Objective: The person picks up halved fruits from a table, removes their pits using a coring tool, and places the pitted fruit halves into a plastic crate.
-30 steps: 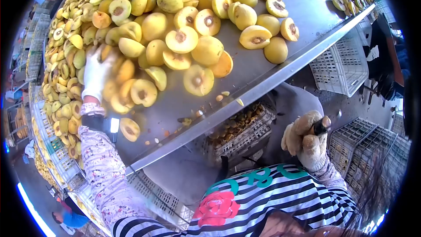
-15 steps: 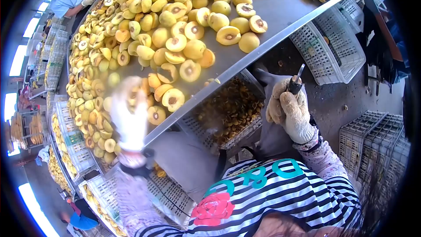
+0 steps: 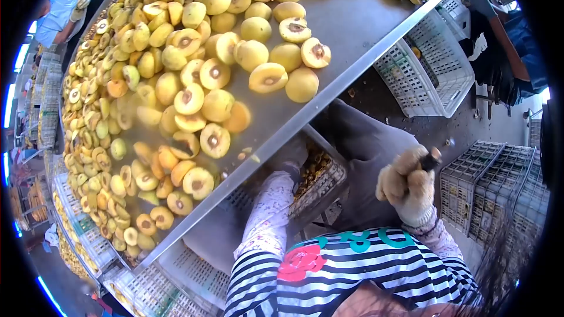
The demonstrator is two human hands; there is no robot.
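My right hand, in a worn knitted glove, is closed around a small tool with a black handle, raised in front of my knee. A small brownish bit shows at the tool's end; its blade is hard to make out. My left forearm, in a flowered sleeve, reaches under the metal table's edge. The left hand itself is dim in the shade there, above a crate of brown and yellow scraps, and its fingers do not show. Halved yellow stone fruits, like apricots, lie on the metal table, several with stones inside.
The table's raised metal rim runs diagonally ahead of me. Pale plastic crates stand beyond it and at my right. Another person in light blue stands at the far left. At the upper right, a person's arm shows.
My left hand has left the fruit pile and come back under the table's edge. My right hand has moved slightly right and down, still holding the tool. The view has shifted.
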